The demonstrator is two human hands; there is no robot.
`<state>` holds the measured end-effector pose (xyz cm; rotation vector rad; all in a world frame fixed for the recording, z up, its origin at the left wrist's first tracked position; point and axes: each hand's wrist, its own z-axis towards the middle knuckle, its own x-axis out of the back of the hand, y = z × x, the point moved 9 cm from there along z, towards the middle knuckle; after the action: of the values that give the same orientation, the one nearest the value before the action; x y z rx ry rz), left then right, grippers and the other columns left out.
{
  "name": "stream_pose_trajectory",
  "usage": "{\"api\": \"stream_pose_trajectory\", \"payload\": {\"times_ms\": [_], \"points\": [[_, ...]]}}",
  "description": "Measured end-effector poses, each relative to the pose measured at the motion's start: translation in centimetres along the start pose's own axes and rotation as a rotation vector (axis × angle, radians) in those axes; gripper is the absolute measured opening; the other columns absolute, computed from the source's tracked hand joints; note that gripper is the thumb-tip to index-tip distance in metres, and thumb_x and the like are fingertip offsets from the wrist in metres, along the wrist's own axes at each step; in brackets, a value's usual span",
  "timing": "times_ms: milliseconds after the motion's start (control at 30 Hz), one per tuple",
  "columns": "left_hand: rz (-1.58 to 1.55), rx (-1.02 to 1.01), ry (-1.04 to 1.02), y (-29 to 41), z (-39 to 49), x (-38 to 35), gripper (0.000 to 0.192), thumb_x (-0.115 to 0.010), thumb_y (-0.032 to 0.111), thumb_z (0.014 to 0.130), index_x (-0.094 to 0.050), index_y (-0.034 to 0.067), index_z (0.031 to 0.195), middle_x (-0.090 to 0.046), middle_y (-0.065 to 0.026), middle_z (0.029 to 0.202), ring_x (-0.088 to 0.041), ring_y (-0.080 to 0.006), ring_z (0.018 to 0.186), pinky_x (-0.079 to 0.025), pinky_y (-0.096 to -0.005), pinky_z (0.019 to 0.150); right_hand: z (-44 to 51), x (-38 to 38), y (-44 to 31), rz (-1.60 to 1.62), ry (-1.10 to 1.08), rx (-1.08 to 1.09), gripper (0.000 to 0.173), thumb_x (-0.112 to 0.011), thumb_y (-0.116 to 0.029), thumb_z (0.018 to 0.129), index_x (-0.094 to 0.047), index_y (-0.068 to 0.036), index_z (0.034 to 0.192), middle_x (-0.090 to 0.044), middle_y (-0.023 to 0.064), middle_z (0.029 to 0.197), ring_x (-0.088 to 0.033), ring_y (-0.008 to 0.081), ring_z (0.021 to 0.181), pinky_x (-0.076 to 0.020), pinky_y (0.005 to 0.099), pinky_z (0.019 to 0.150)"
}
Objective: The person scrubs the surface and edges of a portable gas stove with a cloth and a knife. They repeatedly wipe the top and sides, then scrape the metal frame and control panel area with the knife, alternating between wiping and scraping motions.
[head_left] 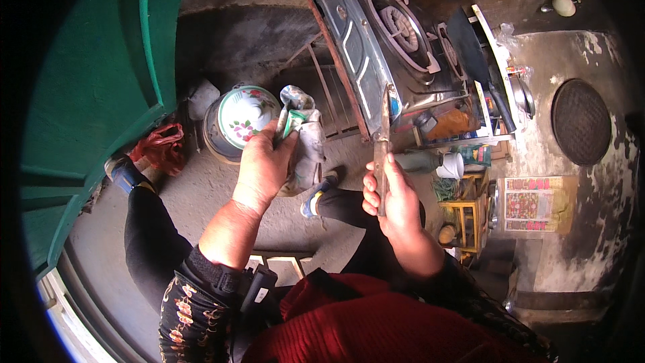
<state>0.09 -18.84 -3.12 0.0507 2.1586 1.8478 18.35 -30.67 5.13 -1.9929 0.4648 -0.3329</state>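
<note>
My left hand (264,161) is closed on the top of a crumpled, light-coloured plastic bag (306,154) with green print; what the bag holds is hidden. In my right hand (398,191) is a knife with a worn wooden handle (381,161), its narrow blade (385,116) pointing away from me, in front of the gas stove's near corner. The two hands are apart. Just beyond my left hand stands a round pot with a white enamel lid (249,111) painted with flowers.
A gas stove (352,45) on a metal stand is ahead at right, with a cleaver-like dark blade (468,45) beside it. A red plastic bag (164,148) lies near the green door (85,85). A white bucket (451,165) and yellow wooden stool (466,212) are at right.
</note>
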Motion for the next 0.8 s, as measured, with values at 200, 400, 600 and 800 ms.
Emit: {"api": "stream_pose_trajectory", "payload": {"times_ms": [200, 400, 600, 800], "points": [[0.041, 0.012, 0.002, -0.3, -0.1, 0.2, 0.028, -0.061, 0.016, 0.091, -0.061, 0.001, 0.114, -0.069, -0.0167, 0.084, -0.067, -0.0195, 0.079, -0.051, -0.0325, 0.075, 0.8, 0.8, -0.1, -0.059, 0.066, 0.002, 0.040, -0.042, -0.045, 0.101, -0.052, -0.006, 0.105, -0.049, 0.0031, 0.071, -0.042, 0.0105, 0.050, -0.0336, 0.0249, 0.043], [0.065, -0.037, 0.013, 0.1, 0.1, 0.0, 0.028, -0.061, 0.015, 0.091, -0.062, 0.001, 0.115, -0.069, -0.0173, 0.085, -0.067, -0.0205, 0.080, -0.051, -0.0323, 0.076, 0.7, 0.0, -0.2, -0.016, -0.030, 0.018, 0.040, -0.042, -0.044, 0.101, -0.052, -0.006, 0.105, -0.049, 0.0026, 0.071, -0.042, 0.0097, 0.049, -0.0332, 0.0245, 0.043], [0.059, -0.032, 0.009, 0.1, -0.1, 0.0, 0.030, -0.061, 0.016, 0.091, -0.061, 0.000, 0.116, -0.069, -0.0201, 0.088, -0.069, -0.0285, 0.085, -0.051, -0.0341, 0.079, 0.7, 0.4, -0.2, -0.029, 0.004, 0.025, 0.041, -0.042, -0.044, 0.101, -0.052, -0.005, 0.105, -0.050, 0.0029, 0.070, -0.043, 0.0098, 0.049, -0.0336, 0.0251, 0.043], [0.096, -0.012, 0.013, -0.4, 0.1, 0.2, 0.030, -0.062, 0.017, 0.090, -0.061, 0.000, 0.116, -0.069, -0.0206, 0.088, -0.069, -0.0280, 0.085, -0.051, -0.0340, 0.078, -0.1, 1.1, -0.4, -0.088, 0.026, 0.030, 0.040, -0.041, -0.044, 0.101, -0.051, -0.005, 0.103, -0.049, 0.0033, 0.069, -0.042, 0.0099, 0.047, -0.0326, 0.0250, 0.041]]}}
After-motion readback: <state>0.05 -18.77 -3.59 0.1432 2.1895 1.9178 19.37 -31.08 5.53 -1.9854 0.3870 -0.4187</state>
